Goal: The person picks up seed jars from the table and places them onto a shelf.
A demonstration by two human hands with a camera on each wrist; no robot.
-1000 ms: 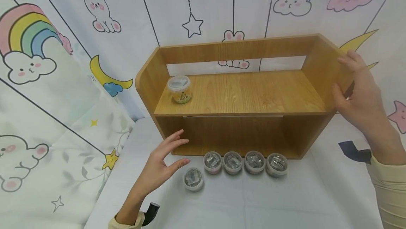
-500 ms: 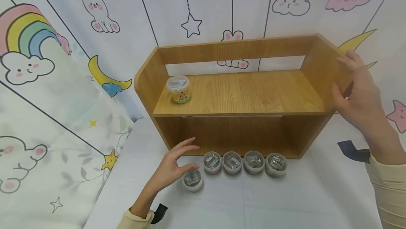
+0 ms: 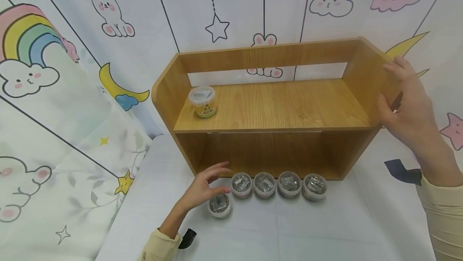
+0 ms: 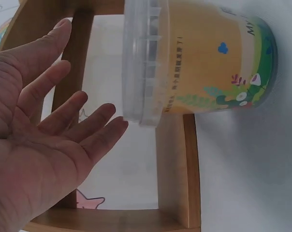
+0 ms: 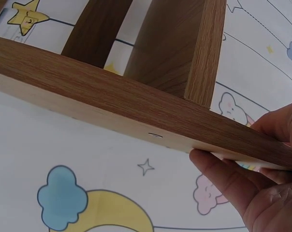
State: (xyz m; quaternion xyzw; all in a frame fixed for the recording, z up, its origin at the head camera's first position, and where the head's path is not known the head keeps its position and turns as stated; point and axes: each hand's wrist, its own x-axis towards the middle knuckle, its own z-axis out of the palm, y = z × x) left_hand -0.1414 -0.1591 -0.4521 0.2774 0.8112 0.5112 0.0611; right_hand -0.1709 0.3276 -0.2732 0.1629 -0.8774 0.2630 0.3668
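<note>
The left hand [image 3: 202, 186], fingers wide, is nearing the small, light, slippery-looking clear plastic tub [image 3: 219, 205], best held round its sides, while the right hand [image 3: 408, 110] is holding the brown wooden shelf [image 3: 275, 108].

Left hand [image 3: 202, 186] spread, right hand [image 3: 408, 110] curled

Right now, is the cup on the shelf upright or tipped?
Upright: the cup stands on its base on the shelf, lid facing up.

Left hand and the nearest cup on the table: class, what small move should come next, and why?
Probably lower the left hand and close its fingers round the nearest cup. The hand hovers open just above it, touching nothing, while the right hand grips the wooden shelf by its end panel.
</note>
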